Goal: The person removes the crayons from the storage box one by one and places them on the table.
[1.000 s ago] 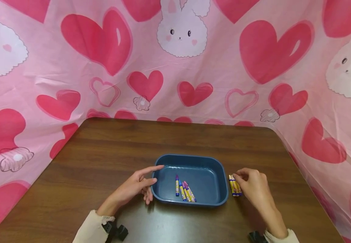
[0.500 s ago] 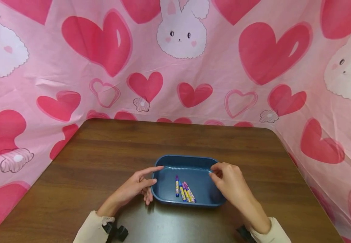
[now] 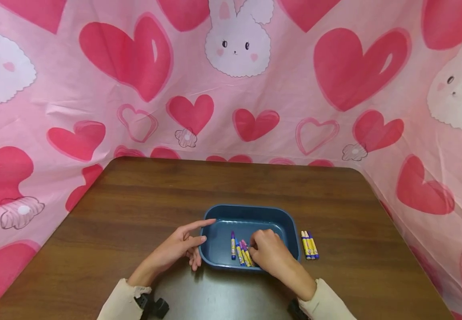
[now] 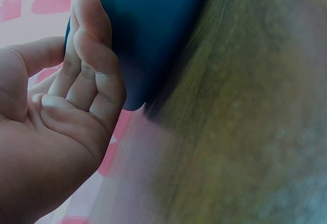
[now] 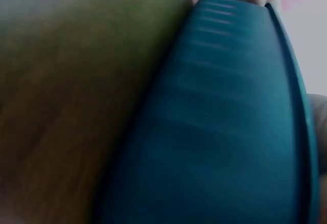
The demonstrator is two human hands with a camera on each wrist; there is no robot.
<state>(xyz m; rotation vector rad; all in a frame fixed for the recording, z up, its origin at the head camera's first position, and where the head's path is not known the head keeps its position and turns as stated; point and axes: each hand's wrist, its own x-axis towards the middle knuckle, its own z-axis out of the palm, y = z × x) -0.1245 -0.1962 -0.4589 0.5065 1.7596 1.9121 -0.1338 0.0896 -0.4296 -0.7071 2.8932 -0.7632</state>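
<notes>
A dark blue rectangular tray [image 3: 251, 269] sits on the table with several crayons [image 3: 233, 245] in it, purple, blue and pink at the tips. My left hand [image 3: 180, 244] rests at its left end, index finger stretched over the rim and thumb against the wall. In the left wrist view, the fingers of the left hand [image 4: 76, 86] overlap the tray's end. Inside the tray, my right hand [image 3: 272, 253] bends its fingers down just right of the crayons; its fingertips are hidden, and I cannot tell whether they pinch a crayon. The right wrist view shows mostly the tray's outer wall [image 5: 219, 117].
Right of the tray, 3 more crayons [image 3: 310, 245] lie side by side on the brown wooden table [image 3: 166, 191]. A pink curtain [image 3: 255, 89] with hearts and rabbits hangs around the back and sides.
My right hand has moved left, from the crayons on the table over the tray's right rim to beside the crayons inside it. The left hand has stayed at the tray's left end.
</notes>
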